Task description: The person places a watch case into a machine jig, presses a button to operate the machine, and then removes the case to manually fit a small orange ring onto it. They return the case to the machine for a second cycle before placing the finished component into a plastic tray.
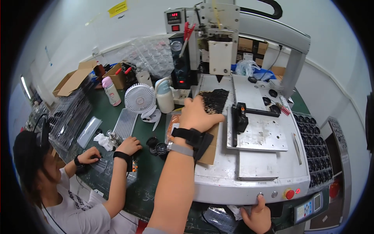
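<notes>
White walls (144,23) surround a dark green worktable (142,183) bearing a white metal benchtop machine (222,191). On its left side lies a black-smeared brown cardboard sheet (211,152). Hands are well apart: the left hand (200,115) is over the sheet, its grip hidden; the right hand (258,218) sets one fingertip at a round silver button (260,194), other fingers unclear.

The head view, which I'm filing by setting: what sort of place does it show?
Probably a small assembly workshop: it shows a benchtop machine with a red button on its front, rows of black parts beside it, and another person at the green bench.
</notes>
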Motion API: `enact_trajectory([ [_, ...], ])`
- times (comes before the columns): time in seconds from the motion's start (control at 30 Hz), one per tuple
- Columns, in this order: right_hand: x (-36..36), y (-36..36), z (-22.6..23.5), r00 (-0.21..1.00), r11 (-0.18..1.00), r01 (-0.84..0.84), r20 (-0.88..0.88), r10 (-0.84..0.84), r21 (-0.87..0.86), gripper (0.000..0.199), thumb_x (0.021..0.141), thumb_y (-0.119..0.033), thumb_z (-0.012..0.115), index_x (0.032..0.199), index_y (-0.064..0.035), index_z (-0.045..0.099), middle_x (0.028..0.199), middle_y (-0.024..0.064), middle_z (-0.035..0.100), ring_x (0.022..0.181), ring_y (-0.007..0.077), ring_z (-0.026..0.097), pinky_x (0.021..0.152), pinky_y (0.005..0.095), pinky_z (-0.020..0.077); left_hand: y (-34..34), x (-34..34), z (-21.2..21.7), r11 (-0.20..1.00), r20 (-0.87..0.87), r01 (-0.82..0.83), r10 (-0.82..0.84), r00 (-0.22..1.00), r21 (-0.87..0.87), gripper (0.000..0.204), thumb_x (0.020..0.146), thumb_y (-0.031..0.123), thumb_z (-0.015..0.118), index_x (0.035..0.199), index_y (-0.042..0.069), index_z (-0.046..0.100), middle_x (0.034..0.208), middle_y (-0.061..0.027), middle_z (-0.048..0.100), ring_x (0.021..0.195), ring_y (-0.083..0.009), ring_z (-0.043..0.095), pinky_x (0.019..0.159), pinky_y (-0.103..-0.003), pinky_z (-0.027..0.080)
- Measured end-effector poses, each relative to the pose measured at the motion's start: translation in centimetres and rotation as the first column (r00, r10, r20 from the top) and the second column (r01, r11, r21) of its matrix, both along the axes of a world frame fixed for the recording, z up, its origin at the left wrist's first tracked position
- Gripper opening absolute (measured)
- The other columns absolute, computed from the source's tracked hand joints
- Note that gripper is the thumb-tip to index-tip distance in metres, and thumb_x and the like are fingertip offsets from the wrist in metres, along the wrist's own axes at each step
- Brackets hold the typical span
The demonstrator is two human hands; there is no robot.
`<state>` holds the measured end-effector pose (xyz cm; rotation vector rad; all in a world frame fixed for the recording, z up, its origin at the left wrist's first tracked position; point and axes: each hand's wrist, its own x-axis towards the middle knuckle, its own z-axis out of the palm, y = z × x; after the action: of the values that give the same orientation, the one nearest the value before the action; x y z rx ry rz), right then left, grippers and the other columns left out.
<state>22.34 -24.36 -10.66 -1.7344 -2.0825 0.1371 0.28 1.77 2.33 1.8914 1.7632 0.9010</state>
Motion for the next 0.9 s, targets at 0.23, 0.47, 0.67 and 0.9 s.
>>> enact_trajectory([
  [0.23,-0.1,0.1,-0.3,0.996,1.0,-0.008,-0.093,0.01,0.024,0.074,0.076,-0.017,0.068,0.131,0.0052,0.024,0.061,0.0142,0.054,0.052,0.0333,0.055,0.049,0.0411,0.045,0.6,-0.5,-0.4,0.999,0.053,-0.004,0.002,0.999,0.032,0.088,0.055,0.041,0.079,0.122,-0.007,0.048,0.119,-0.0244,0.045,0.105,-0.0339,0.053,0.093,-0.035,0.043],
  [0.47,4.1,-2.3,5.4,0.908,0.8,0.358,0.022,-0.419,0.482,0.031,0.077,-0.008,0.059,0.109,-0.0072,0.062,0.101,0.0106,0.059,0.095,0.0261,0.053,0.088,0.0421,0.037,1.7,-2.1,-1.1,0.998,0.24,0.059,-0.059,0.969,0.01,0.086,0.059,0.035,0.08,0.124,-0.008,0.045,0.115,-0.0248,0.052,0.108,-0.0269,0.054,0.088,-0.033,0.045],
  [0.67,7.3,-3.7,1.7,0.875,0.871,0.448,0.1,-0.474,0.203,0.07,0.067,0.001,0.051,0.134,0.0059,0.032,0.138,0.0251,0.032,0.13,0.0437,0.027,0.108,0.0482,0.0198,1.0,-2.6,-0.7,0.999,0.216,-0.028,0.033,0.976,-0.024,0.086,0.055,0.042,0.08,0.122,-0.005,0.049,0.118,-0.023,0.046,0.108,-0.0347,0.053,0.091,-0.037,0.045],
  [0.9,7.4,-3.6,4.3,0.893,0.868,0.405,0.077,-0.443,0.287,0.058,0.068,0.001,0.051,0.125,0.005,0.041,0.137,0.024,0.034,0.129,0.0431,0.029,0.107,0.0515,0.0191,0.0,-0.9,-1.4,0.999,-0.327,0.046,-0.047,0.944,-0.013,0.084,0.063,0.06,0.071,0.122,0.004,0.052,0.123,-0.0233,0.045,0.112,-0.0372,0.05,0.092,-0.042,0.044],
])
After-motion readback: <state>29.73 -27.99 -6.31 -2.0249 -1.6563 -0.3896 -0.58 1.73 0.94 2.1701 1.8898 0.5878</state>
